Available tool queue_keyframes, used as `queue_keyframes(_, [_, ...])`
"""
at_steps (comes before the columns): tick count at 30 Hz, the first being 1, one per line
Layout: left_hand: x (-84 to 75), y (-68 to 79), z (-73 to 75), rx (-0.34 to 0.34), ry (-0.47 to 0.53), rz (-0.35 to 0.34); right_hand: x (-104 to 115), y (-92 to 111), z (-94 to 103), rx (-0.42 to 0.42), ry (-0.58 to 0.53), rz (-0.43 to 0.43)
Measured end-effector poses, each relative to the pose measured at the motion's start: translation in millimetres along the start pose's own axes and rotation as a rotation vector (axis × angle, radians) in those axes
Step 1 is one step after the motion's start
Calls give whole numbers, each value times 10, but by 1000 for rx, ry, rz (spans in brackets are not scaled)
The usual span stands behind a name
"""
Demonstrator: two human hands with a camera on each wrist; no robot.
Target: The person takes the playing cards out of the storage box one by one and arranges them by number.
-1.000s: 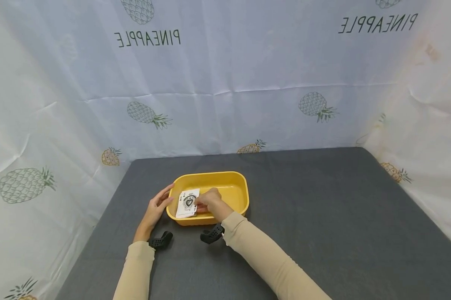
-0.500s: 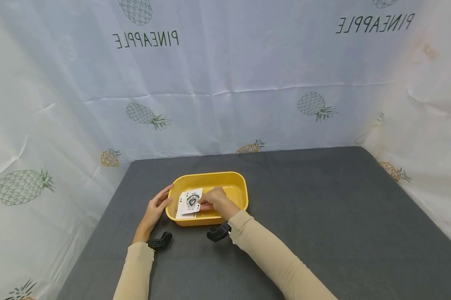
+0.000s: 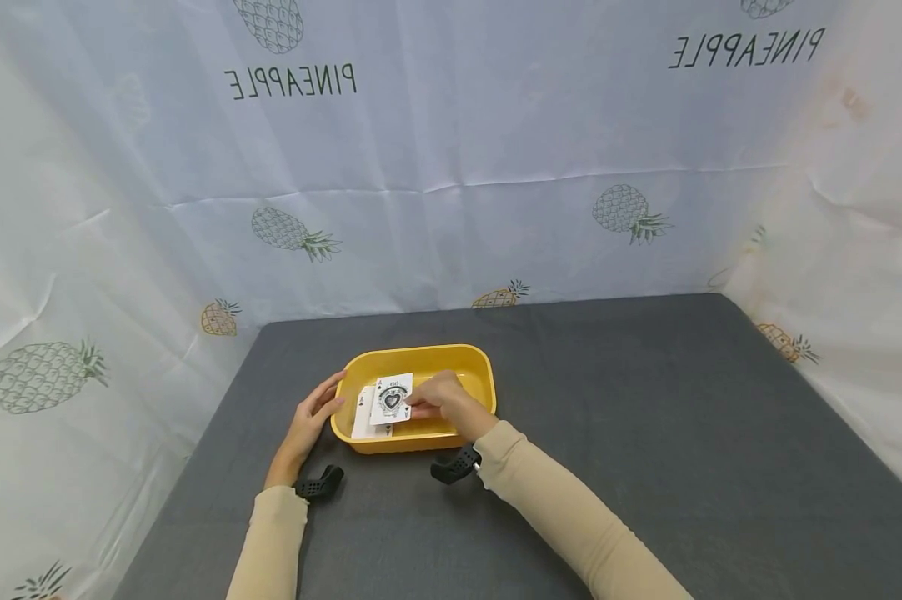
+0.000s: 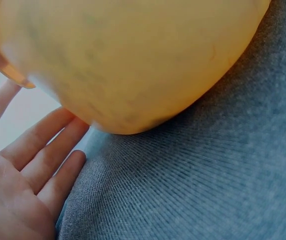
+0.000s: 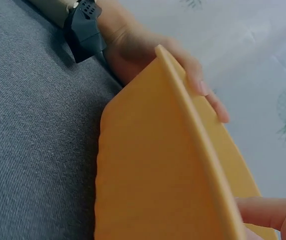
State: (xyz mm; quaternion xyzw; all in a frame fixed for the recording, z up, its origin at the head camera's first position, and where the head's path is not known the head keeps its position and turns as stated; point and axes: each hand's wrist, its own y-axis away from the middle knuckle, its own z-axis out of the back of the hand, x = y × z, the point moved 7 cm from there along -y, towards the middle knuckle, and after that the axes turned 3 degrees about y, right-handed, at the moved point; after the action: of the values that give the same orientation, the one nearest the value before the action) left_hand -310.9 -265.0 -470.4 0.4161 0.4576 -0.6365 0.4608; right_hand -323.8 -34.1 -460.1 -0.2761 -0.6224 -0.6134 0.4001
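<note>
Fingers of your left hand (image 3: pixel 310 421), extended, touch the left end of a yellow tray (image 3: pixel 421 362); right of them, inside, lies a card (image 3: pixel 363 414), partly hidden by the ace (image 3: pixel 392 397) your right hand (image 3: pixel 443 395) pinches between closed fingers; beyond all fingertips hangs a pineapple-print curtain (image 3: pixel 466 150).

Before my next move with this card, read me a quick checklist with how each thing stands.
1. Left hand at the bin's left end: ok, it touches there.
2. Right hand holding the upper card: ok, pinched at its right edge.
3. Upper card face up: ok, its ace shows.
4. Lower card fully uncovered: not ok, the upper card hides part of it in the head view.
5. Only one card in the pinch: cannot tell, the edges are too fine.
</note>
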Motion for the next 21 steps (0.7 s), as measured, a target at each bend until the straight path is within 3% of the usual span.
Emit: queue_keyframes(21, [7,3,-21,8,-16,55,223,162,366,55,73,108])
